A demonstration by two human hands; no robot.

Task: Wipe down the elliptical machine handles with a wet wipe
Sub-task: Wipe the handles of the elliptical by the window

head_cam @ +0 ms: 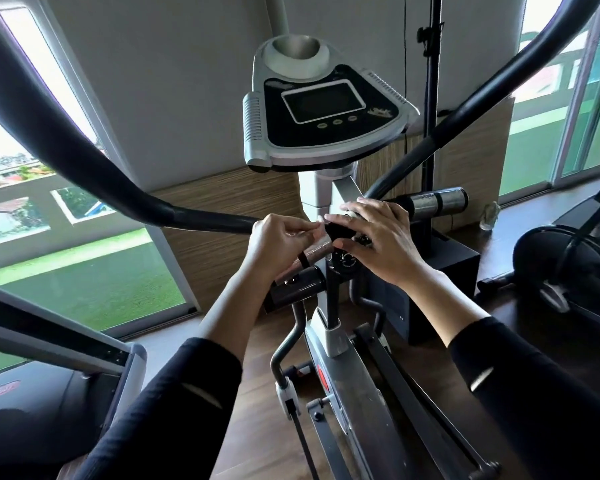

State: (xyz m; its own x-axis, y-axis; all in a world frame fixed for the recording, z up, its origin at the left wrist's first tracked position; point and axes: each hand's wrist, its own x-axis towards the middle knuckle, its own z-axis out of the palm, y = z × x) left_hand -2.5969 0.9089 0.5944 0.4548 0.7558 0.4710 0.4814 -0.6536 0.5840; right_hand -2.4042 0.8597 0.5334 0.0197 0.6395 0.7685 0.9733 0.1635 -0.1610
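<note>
Black clamp point(336, 232) under spread right hand point(378, 237)

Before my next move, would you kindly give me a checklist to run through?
1. Wet wipe in hand: cannot tell; a white scrap shows under the right hand.
2. Left hand holding something: cannot tell; its fingers curl beside the chrome handlebar sensor.
3. Long black curved left handle unobstructed: ok.
4. Long black curved right handle unobstructed: ok.
5. Grey-and-black console screen dark: ok.
</note>
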